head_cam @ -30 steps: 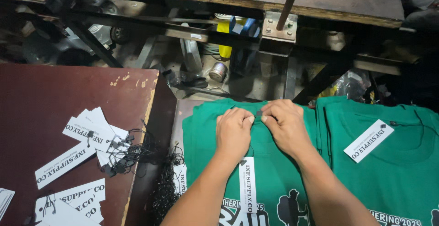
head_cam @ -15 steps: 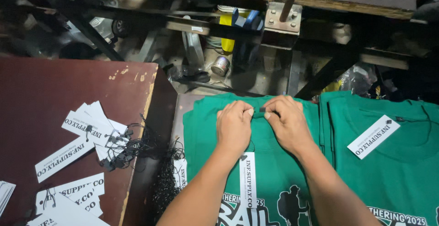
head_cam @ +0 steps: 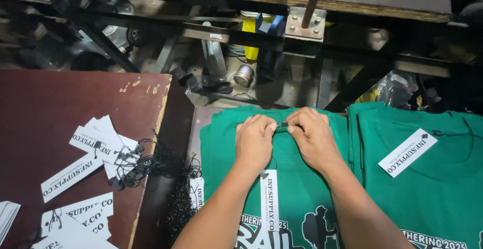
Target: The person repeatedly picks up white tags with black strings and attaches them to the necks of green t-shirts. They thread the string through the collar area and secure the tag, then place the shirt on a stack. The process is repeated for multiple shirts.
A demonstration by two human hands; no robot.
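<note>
A green printed t-shirt (head_cam: 297, 198) lies flat on top of a stack in front of me. My left hand (head_cam: 255, 143) and my right hand (head_cam: 313, 135) rest side by side at its collar, fingertips pinched together on the neck label area. A long white paper hang tag (head_cam: 269, 198) on a black string lies on the shirt's chest just below my left hand. Whatever sits between my fingertips is too small to make out.
A second green shirt (head_cam: 432, 188) with a white tag (head_cam: 406, 152) lies to the right. A dark red table (head_cam: 45, 103) on the left carries several loose white tags (head_cam: 95, 143) and tangled black strings (head_cam: 146, 163). Metal frame bars, a yellow bottle (head_cam: 250, 37) and clutter lie beyond.
Both hands stay at the collar, with only slight finger shifts. The view has tilted a little.
</note>
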